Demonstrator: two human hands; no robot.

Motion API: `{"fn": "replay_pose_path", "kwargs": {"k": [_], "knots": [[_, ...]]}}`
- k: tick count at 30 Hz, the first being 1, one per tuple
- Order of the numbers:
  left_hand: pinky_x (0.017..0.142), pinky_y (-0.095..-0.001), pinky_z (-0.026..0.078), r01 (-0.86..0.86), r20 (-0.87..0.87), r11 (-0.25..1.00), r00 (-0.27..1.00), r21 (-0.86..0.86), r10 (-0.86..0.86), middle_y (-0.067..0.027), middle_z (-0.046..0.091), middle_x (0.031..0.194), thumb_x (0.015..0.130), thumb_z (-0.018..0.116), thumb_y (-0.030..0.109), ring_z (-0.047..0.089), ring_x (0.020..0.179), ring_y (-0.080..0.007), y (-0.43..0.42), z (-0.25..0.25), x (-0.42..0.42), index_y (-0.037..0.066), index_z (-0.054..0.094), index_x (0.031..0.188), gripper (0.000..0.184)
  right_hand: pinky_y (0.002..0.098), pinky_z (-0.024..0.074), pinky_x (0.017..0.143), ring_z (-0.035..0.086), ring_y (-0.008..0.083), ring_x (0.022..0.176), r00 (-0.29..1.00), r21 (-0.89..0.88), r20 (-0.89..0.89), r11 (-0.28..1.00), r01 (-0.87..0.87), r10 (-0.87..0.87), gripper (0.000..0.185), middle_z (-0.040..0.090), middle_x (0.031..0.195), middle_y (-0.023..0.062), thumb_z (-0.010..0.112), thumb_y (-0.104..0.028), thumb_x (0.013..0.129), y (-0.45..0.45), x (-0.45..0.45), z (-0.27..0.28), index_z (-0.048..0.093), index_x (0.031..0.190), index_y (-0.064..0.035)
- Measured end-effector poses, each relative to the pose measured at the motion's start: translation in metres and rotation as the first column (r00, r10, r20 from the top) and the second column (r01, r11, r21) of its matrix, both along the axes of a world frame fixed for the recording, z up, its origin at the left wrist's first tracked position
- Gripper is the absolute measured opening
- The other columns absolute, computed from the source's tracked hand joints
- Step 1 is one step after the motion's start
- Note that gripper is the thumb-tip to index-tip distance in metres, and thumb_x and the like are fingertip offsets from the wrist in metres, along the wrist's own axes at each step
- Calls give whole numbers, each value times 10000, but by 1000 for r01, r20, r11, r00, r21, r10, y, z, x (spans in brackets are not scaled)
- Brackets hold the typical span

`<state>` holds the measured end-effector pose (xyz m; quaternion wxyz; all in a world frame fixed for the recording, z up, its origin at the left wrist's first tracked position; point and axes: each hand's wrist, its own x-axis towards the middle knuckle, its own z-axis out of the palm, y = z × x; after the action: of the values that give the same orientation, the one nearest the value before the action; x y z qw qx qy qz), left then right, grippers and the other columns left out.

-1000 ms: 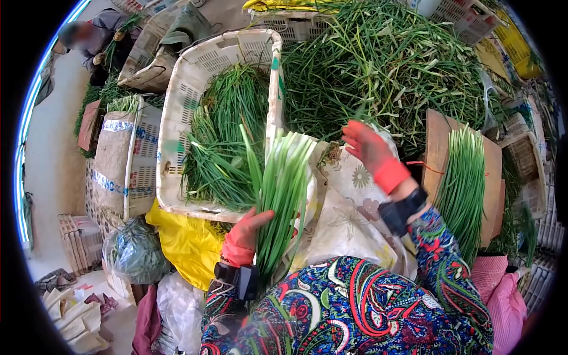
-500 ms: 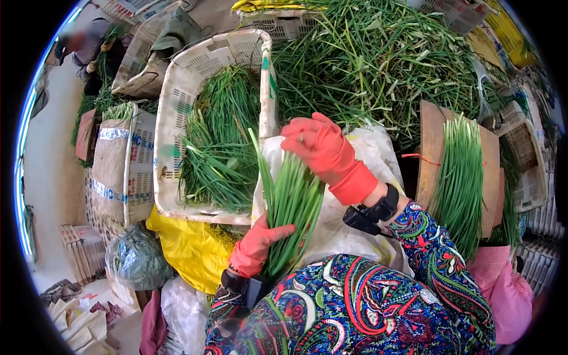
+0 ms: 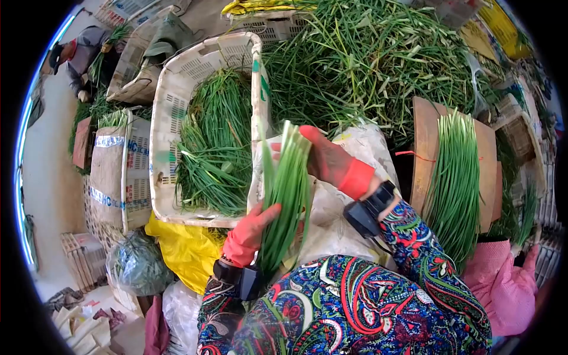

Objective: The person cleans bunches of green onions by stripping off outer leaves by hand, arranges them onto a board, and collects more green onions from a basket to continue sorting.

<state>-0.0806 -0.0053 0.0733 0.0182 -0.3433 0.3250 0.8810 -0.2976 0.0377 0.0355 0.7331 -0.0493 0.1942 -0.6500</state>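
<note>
A bunch of green chives (image 3: 285, 195) stands nearly upright in front of my chest, its pale cut ends at the top. My left hand (image 3: 245, 236), in a red rubber glove, is closed around its lower part with the thumb across the front. Beside the upper right of the bunch is my right hand (image 3: 338, 161), also gloved in red. Its fingers are blurred and partly hidden behind the stalks, so their grip is unclear. A white sack (image 3: 334, 213) lies beneath the hands. Another neat bundle of chives (image 3: 455, 177) rests on a brown board (image 3: 423, 154) to the right.
A white plastic crate (image 3: 158, 136) holding loose chives stands to the left. Behind the hands rises a large heap of loose greens (image 3: 373, 65). A yellow bag (image 3: 183, 242) lies below the crate. Another person (image 3: 83, 56) bends over greens at far left.
My right hand has come down from above the bunch to its right side. The bunch is more upright, its pale ends now exposed. My left hand keeps hold.
</note>
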Motion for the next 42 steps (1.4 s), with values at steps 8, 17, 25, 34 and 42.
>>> {"fn": "replay_pose_path", "kwargs": {"k": [8,17,25,34,42], "knots": [[843,-223,392,328,191,841,944,-430,-270,-42,572,1044,938,338,386,505,935,-103,-13,-11,2,-21,487,1176,494,340,431,879,553,203,982,997,7,-54,998,-54,55,517,542,1130,122,597,-308,812,-12,-7,13,440,1251,-83],[864,-274,410,407,-133,838,868,-363,-479,-98,578,1052,914,366,267,546,953,-158,-25,5,-11,4,504,1153,381,285,484,716,585,146,754,884,-148,-385,963,224,-265,363,574,1048,85,551,-283,829,-20,-19,59,544,1085,-25],[891,-309,435,-340,-60,571,890,-747,451,-119,567,1097,936,356,347,559,997,-198,-110,56,36,24,394,1278,471,294,482,739,597,181,761,-58,-845,-515,495,202,-856,314,631,800,95,456,-288,875,-4,-131,181,612,882,-17],[844,-372,473,76,-237,760,966,645,105,-152,538,1109,888,409,437,549,982,-242,-21,13,-64,-15,454,1133,517,384,444,855,539,205,742,-285,-540,-476,532,-652,-832,361,515,724,34,621,-273,738,23,27,72,597,1021,-51],[897,-369,440,-82,61,954,996,287,68,-154,559,1069,921,388,192,540,1003,-259,-16,-52,-46,-26,442,1185,346,378,404,889,536,203,749,-274,-648,-642,698,-304,-716,285,540,780,29,561,-162,786,49,51,23,591,1058,-85]]}}
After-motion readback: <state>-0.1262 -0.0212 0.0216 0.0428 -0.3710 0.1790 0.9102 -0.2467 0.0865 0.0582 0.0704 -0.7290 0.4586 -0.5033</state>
